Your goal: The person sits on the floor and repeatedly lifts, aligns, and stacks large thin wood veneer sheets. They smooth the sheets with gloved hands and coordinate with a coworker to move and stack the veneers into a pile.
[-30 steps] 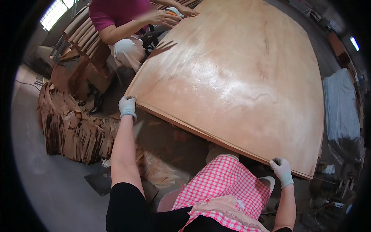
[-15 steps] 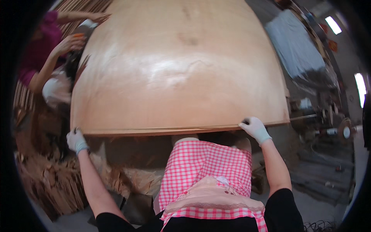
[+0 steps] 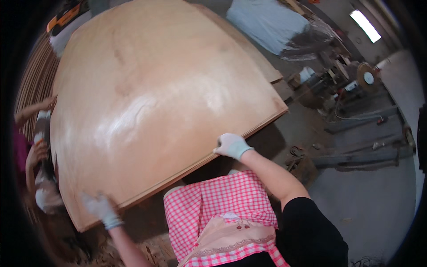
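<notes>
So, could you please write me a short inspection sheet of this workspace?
Surface: grey concrete floor.
Job's things: large plywood sheet, glossy, pale brown.
Clutter: veneer scraps by the feet; timber beams on the floor.
Grippers: left hand and right hand, both gloved, grip the sheet's near edge.
Cables: one loose cable near the machinery.
Surroundings: another person at the left; covered stack beyond.

The left hand (image 3: pixel 100 208) is motion-blurred; its grip on the plywood sheet (image 3: pixel 151 107) cannot be determined. The sheet's far end is cut off at the top edge. A co-worker (image 3: pixel 33 155) is mostly hidden behind the sheet.
</notes>
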Demonstrator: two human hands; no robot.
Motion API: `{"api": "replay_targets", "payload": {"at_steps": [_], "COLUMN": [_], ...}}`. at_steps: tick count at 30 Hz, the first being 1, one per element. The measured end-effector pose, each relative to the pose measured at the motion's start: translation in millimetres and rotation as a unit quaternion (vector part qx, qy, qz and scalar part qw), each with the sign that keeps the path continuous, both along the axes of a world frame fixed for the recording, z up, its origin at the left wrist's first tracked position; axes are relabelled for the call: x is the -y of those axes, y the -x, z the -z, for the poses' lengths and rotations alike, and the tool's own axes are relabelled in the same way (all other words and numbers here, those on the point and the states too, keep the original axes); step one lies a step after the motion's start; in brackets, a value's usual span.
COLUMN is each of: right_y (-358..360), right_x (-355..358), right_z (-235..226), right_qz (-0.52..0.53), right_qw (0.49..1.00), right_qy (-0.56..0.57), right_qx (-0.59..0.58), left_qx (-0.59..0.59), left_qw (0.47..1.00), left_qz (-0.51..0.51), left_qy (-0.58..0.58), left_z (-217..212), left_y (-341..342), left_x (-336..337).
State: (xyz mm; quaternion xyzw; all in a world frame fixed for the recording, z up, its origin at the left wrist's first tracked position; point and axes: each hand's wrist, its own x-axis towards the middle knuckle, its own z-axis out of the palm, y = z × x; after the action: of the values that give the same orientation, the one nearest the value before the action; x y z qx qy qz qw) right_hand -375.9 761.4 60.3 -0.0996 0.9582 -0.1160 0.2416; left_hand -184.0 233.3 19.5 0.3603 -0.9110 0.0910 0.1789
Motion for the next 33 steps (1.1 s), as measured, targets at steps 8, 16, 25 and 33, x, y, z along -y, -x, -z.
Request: {"api": "replay_targets", "payload": {"at_steps": [8,16,25,33], "right_y": [1,75,136,105], "right_x": [-5,-210,-373,-395], "right_z": [0,-15,4,100], "right_qz": [0.003,0.049,0.184,0.598], "right_qw": [0.999,0.998,0.98,0.728], "right_qy": [0.041,0.046,-0.047,0.223], "right_qx": [0.01,-0.002,-0.053,-0.249], "left_qx": [0.161,0.151,0.183,0.18], "left_qw": [0.876,0.877,0.874,0.875], "left_qz": [0.39,0.378,0.384,0.384], "left_qy": [-0.234,-0.257,-0.235,-0.232], "left_z": [-6,-5,-4,-5], "left_y": [132,129,128,129], "left_x": [-348,-335,-329,-331]}}
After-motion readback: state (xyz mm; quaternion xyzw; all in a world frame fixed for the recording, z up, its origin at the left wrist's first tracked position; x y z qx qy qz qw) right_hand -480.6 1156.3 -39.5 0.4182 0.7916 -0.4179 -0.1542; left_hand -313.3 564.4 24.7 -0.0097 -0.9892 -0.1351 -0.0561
